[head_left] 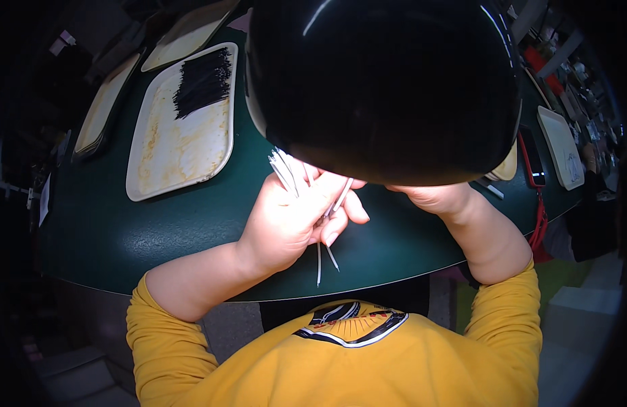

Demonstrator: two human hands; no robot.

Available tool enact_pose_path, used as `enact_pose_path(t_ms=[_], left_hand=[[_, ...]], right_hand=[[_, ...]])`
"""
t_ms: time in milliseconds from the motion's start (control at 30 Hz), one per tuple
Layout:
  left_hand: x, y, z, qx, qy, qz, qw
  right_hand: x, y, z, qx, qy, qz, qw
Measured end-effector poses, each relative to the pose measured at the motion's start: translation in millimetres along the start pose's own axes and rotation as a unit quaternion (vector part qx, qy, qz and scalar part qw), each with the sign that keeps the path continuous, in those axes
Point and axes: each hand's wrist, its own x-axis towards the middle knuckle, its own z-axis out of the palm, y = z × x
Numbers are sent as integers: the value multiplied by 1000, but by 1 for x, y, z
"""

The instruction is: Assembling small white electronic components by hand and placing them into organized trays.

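Note:
My left hand [279,220] is closed around a bundle of thin white wire-like strips [284,168]. Their ends fan out above the thumb side, and a couple of thin tips hang below the fingers. A large glossy black dome [388,88] fills the upper middle and covers the space just beyond my hands. My right hand [439,198] reaches under its lower right edge. Only the back of that hand and the wrist show; its fingers, and anything in them, are hidden.
On the green table [185,230], a stained cream tray [181,156] at left holds a block of black strands [204,81]. More trays [107,108] lie beyond it. At right are a phone-like device [532,157] with a red strap [539,220] and another pale tray [561,146].

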Motion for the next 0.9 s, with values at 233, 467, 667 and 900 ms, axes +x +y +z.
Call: enact_pose_path(t_ms=[233,467,667,900], left_hand=[[0,1,3,-25,-17,-34,999],[-2,1,2,-41,-31,-67,996],[-1,1,3,-14,-23,-68,997],[-2,2,1,-42,-33,-64,996]], right_hand=[[-1,0,-1,-74,20,-11,997],[-6,4,-3,-145,22,35,989],[-7,8,3,-126,39,-6,991],[-1,0,1,-39,22,95,994]])
